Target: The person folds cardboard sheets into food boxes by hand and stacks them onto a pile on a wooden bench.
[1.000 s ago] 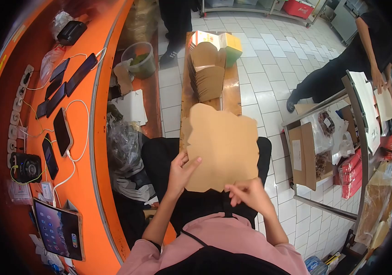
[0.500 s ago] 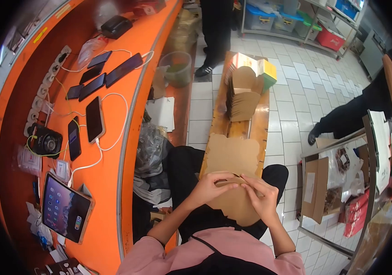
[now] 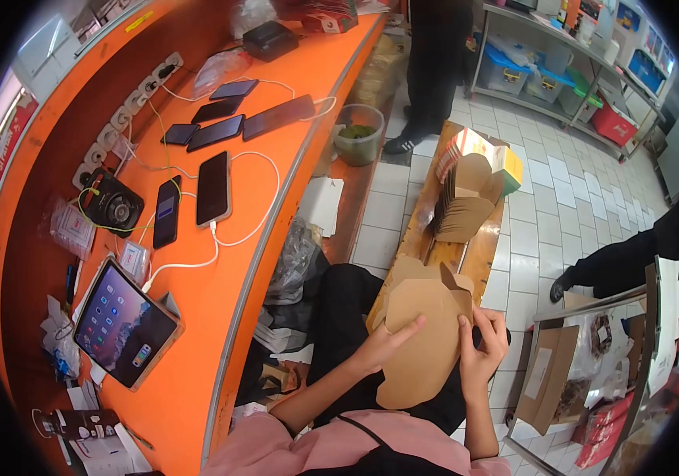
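Observation:
A brown cardboard sheet (image 3: 423,341), partly folded, is held over my lap and the near end of a wooden bench (image 3: 403,270). My left hand (image 3: 383,347) holds its left side, the thumb lying on the face and the other fingers hidden behind. At the right edge, beside a raised flap, my right hand (image 3: 482,345) pinches the cardboard between thumb and fingers. Farther along the bench stands a nested stack of brown folded boxes (image 3: 462,202), with a red-and-white carton (image 3: 470,147) and a yellow-green carton (image 3: 507,170) behind it.
To the left, an orange counter (image 3: 232,333) bears several phones, cables and a tablet (image 3: 126,321). One person's dark-clothed legs (image 3: 434,71) stand beyond the bench; another person (image 3: 633,250) is at the right, near a metal rack (image 3: 593,305) with an open carton (image 3: 547,381).
The sheet was flat a second ago, then creased between both hands; now its right flap stands up. My left hand lies on its face. The view has swung left.

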`<state>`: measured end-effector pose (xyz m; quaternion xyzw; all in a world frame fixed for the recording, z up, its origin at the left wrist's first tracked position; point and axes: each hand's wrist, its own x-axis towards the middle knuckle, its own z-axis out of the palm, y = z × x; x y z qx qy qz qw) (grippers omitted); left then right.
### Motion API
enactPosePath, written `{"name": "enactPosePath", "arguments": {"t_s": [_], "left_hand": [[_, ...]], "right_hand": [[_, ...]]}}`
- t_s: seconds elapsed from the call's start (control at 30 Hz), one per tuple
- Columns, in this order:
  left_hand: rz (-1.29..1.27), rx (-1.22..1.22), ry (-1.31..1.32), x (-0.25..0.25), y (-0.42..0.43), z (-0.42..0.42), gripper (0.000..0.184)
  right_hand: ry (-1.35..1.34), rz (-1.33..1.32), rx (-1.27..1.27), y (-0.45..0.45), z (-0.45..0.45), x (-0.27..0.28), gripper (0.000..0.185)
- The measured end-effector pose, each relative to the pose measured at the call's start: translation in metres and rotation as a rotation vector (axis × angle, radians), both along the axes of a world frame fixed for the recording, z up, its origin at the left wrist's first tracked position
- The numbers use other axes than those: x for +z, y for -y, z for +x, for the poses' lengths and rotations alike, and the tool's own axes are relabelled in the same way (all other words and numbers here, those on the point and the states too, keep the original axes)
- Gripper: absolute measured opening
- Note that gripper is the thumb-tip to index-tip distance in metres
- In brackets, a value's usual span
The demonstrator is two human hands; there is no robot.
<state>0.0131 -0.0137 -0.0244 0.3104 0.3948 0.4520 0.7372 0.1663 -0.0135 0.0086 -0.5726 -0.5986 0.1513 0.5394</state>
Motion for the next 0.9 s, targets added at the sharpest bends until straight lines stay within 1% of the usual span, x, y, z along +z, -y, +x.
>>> {"name": "enactPosePath", "arguments": {"t_s": [0.07, 0.1, 0.17, 0.2, 0.27, 0.3, 0.37, 0.43, 0.5, 0.53, 0.57, 0.6, 0.63, 0.67, 0.73, 0.77, 0.8, 0.83, 0.9], "left_hand": [[-0.049, -0.005, 0.008, 0.007, -0.001, -0.005, 0.033], [-0.087, -0.037, 0.037, 0.009, -0.001, -0.007, 0.033], [-0.128, -0.069, 0.071, 0.014, -0.002, -0.010, 0.033], [-0.149, -0.091, 0.111, 0.017, -0.003, -0.012, 0.033], [-0.174, -0.119, 0.157, 0.021, -0.005, -0.017, 0.033], [-0.172, -0.116, 0.190, 0.021, -0.005, -0.019, 0.033], [-0.187, -0.121, 0.238, 0.023, -0.003, -0.019, 0.033], [-0.221, -0.086, 0.294, 0.026, -0.003, -0.019, 0.031], [-0.212, -0.069, 0.306, 0.026, -0.002, -0.018, 0.029], [-0.200, -0.025, 0.297, 0.027, -0.001, -0.018, 0.028], [-0.188, 0.022, 0.288, 0.027, 0.000, -0.017, 0.027], [-0.186, 0.028, 0.291, 0.028, 0.001, -0.017, 0.027], [-0.186, 0.032, 0.286, 0.029, 0.002, -0.017, 0.028], [-0.184, 0.041, 0.280, 0.030, 0.004, -0.018, 0.028], [-0.192, 0.054, 0.272, 0.035, 0.006, -0.019, 0.029], [-0.205, 0.055, 0.264, 0.037, 0.006, -0.021, 0.030], [-0.212, 0.063, 0.253, 0.036, 0.006, -0.023, 0.032], [-0.193, 0.107, 0.247, 0.035, 0.006, -0.024, 0.032], [-0.116, 0.081, 0.273, 0.034, 0.005, -0.029, 0.034]], "right_hand": [[0.020, 0.001, 0.102, -0.001, 0.005, 0.000, 0.029], [0.024, 0.000, 0.106, 0.001, 0.005, 0.000, 0.029], [0.263, 0.087, 0.134, 0.005, 0.007, 0.002, 0.030], [0.266, 0.083, 0.135, 0.004, 0.009, 0.004, 0.030], [0.316, 0.141, 0.227, -0.002, 0.012, 0.009, 0.039], [0.323, 0.133, 0.221, -0.005, 0.012, 0.015, 0.039], [0.427, 0.216, 0.368, -0.009, 0.010, 0.030, 0.049], [0.468, 0.240, 0.398, -0.016, 0.008, 0.030, 0.052], [0.567, 0.173, 0.503, -0.020, 0.008, 0.033, 0.049], [0.641, 0.127, 0.519, -0.020, 0.007, 0.036, 0.040], [0.645, 0.129, 0.524, -0.022, 0.007, 0.033, 0.040], [0.650, 0.142, 0.548, -0.024, 0.007, 0.028, 0.036], [0.654, 0.156, 0.574, -0.026, 0.007, 0.026, 0.032], [0.654, 0.163, 0.587, -0.026, 0.007, 0.027, 0.032], [0.635, 0.059, 0.593, -0.027, 0.004, 0.029, 0.025], [0.627, 0.086, 0.628, -0.029, 0.000, 0.027, 0.025], [0.592, 0.122, 0.598, -0.031, -0.002, 0.023, 0.024], [0.557, 0.158, 0.570, -0.034, -0.005, 0.020, 0.024], [0.521, 0.205, 0.604, -0.039, -0.011, 0.016, 0.022]]}}
